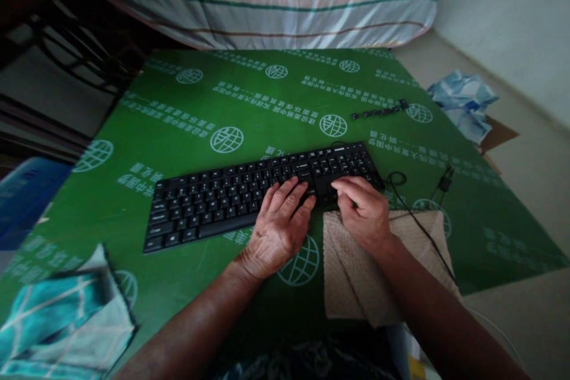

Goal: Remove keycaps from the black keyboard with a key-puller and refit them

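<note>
A black keyboard [231,196] lies slightly slanted on the green table. My left hand [282,222] rests on its lower edge right of the middle, palm down, fingers spread over the keys. Just right of it, my right hand [363,214] is at the keyboard's lower right part, with thumb and index finger curled into a pinch. Whatever may be between those fingertips is too small or hidden to make out. Below the right hand and forearm lies a folded beige cloth [387,267]. The keyboard's black cable [414,219] runs over this cloth.
A row of small black pieces [378,111] lies at the table's far right. A black plug [444,179] sits near the right edge. A teal checked cloth [66,326] occupies the near left corner. Crumpled plastic [463,101] is beyond the right edge; a draped bed [267,6] stands behind.
</note>
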A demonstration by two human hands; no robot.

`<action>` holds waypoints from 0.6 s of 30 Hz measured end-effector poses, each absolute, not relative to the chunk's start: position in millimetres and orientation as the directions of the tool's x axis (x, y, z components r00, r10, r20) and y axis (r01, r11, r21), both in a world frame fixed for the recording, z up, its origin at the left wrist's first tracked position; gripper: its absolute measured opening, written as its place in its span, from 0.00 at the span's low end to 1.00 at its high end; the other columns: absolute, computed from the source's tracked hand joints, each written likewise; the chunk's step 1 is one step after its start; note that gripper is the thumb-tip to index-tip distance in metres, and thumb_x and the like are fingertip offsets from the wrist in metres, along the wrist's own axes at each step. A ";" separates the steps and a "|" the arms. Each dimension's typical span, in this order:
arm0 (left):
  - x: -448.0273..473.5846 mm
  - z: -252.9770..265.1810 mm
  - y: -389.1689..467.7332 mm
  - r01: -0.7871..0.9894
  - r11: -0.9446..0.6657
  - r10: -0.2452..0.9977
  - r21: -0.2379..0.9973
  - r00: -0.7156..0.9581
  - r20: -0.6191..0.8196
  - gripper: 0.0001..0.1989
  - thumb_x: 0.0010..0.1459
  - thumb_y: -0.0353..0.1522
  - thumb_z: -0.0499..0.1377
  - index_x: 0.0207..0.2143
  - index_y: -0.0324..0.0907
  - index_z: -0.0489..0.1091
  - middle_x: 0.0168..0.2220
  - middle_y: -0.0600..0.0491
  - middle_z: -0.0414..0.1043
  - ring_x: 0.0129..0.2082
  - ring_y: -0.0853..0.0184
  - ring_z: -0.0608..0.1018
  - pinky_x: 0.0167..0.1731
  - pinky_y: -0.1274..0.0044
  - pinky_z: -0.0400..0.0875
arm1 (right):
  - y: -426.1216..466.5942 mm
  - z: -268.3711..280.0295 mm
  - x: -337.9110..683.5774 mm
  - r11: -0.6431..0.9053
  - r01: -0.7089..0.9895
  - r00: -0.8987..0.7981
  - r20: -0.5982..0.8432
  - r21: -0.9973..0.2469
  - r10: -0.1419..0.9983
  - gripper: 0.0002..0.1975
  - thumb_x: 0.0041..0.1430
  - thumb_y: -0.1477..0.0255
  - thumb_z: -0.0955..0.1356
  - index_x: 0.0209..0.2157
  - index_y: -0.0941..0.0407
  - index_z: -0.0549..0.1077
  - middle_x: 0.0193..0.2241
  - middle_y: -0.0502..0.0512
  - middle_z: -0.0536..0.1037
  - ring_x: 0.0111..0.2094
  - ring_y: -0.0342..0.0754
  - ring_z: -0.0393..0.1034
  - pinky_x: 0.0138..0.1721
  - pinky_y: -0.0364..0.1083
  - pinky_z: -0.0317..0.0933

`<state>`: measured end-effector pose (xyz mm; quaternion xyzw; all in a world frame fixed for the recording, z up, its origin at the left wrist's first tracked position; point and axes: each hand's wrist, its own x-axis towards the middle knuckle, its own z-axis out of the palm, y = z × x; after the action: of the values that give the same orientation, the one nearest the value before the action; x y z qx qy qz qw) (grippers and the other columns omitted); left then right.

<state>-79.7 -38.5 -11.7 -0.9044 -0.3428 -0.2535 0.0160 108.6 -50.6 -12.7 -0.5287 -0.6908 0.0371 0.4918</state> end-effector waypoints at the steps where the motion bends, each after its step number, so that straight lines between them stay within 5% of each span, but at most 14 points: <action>1: -79.6 -11.9 -38.3 0.628 -0.765 0.611 0.142 0.639 0.467 0.14 0.57 0.26 0.55 0.45 0.37 0.72 0.53 0.43 0.69 0.58 0.52 0.65 0.55 0.56 0.62 | -50.4 -12.7 109.0 0.433 0.693 0.047 0.635 -0.576 0.771 0.14 0.54 0.83 0.61 0.35 0.59 0.76 0.32 0.58 0.78 0.34 0.46 0.74 0.37 0.47 0.70; 18: -78.7 -10.2 -39.8 0.643 -0.745 0.627 0.175 0.587 0.513 0.14 0.57 0.28 0.57 0.46 0.35 0.68 0.54 0.39 0.67 0.60 0.50 0.62 0.54 0.55 0.63 | -48.7 -13.2 110.0 0.408 0.661 0.095 0.609 -0.631 0.788 0.14 0.55 0.82 0.61 0.34 0.57 0.76 0.30 0.56 0.78 0.33 0.45 0.74 0.36 0.46 0.70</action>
<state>-78.7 -39.8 -10.2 -0.8907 -0.3564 -0.2819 0.0147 110.0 -48.7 -13.2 -0.5406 -0.6697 0.0628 0.5053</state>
